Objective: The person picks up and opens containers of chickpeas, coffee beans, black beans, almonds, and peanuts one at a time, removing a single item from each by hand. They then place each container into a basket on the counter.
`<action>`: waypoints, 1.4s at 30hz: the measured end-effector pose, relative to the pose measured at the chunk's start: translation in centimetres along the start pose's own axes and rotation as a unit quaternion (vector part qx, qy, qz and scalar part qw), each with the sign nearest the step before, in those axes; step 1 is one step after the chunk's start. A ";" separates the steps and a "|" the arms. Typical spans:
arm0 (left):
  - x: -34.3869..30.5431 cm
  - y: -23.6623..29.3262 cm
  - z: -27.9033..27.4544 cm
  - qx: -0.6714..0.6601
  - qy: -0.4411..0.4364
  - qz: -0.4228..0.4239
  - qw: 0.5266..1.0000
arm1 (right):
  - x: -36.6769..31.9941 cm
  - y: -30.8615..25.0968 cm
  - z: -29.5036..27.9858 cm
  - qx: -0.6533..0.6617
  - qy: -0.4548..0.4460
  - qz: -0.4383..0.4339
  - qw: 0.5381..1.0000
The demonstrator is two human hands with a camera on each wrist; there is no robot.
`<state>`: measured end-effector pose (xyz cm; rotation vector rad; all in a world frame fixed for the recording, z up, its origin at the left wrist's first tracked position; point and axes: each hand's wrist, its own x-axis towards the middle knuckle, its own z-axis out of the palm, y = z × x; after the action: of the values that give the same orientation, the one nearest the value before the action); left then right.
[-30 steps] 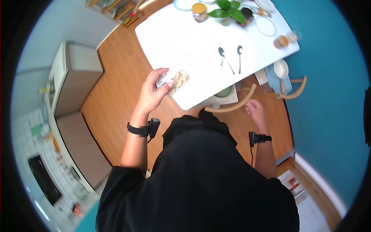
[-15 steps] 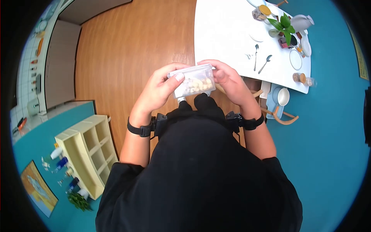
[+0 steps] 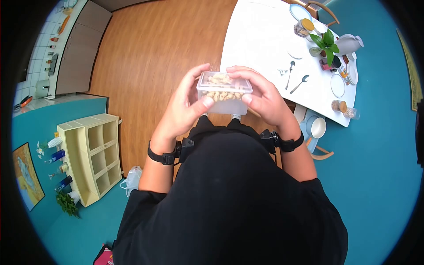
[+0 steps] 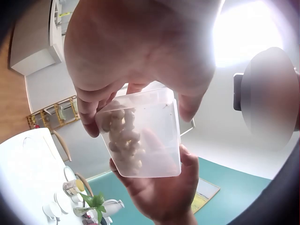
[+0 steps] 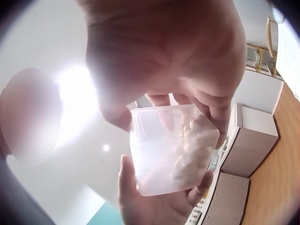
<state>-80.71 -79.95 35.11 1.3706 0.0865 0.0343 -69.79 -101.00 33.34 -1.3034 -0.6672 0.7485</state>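
A clear lidded plastic box with pale, nut-like pieces inside is held in front of the body. The left hand grips its left end, thumb on the near side and fingers on the far side. At the opposite end the right hand grips it the same way. In the left wrist view the pieces lie along one side of the box, between both hands. The right wrist view shows the box from below, with fingers at both ends.
A white table at the upper right carries two spoons, jars, a plant and a pitcher. Beside it a chair holds a white bowl. A cream shelf stands left.
The box has gone from the table's edge to in front of the body and is tilted differently. The right hand has come up to grip it. The head view has turned.
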 end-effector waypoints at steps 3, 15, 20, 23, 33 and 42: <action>0.1 0.1 3.6 0.072 0.003 0.001 0.997 | -2.2 -1.5 -2.2 -0.079 -0.003 -0.091 0.993; -4.2 0.5 5.7 0.291 0.181 0.185 0.921 | 0.0 -6.1 -0.2 -0.391 -0.085 -0.361 0.842; -6.0 -1.0 5.5 0.269 0.235 0.188 0.915 | 1.2 -5.8 1.0 -0.400 -0.135 -0.378 0.824; -6.7 -2.0 5.8 0.234 0.265 0.176 0.919 | 1.4 -5.5 1.0 -0.396 -0.169 -0.371 0.823; -5.2 -2.5 7.0 0.414 0.282 0.313 0.807 | 1.2 -3.0 -0.2 0.171 -0.106 0.080 0.976; -3.6 -0.4 8.5 0.030 0.067 0.103 0.992 | 2.1 -2.9 -5.0 0.279 -0.280 0.133 0.909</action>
<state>-83.65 -88.65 36.53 1.4332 0.0580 0.2994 -64.24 -102.56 35.49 -0.6445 -0.6583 1.4506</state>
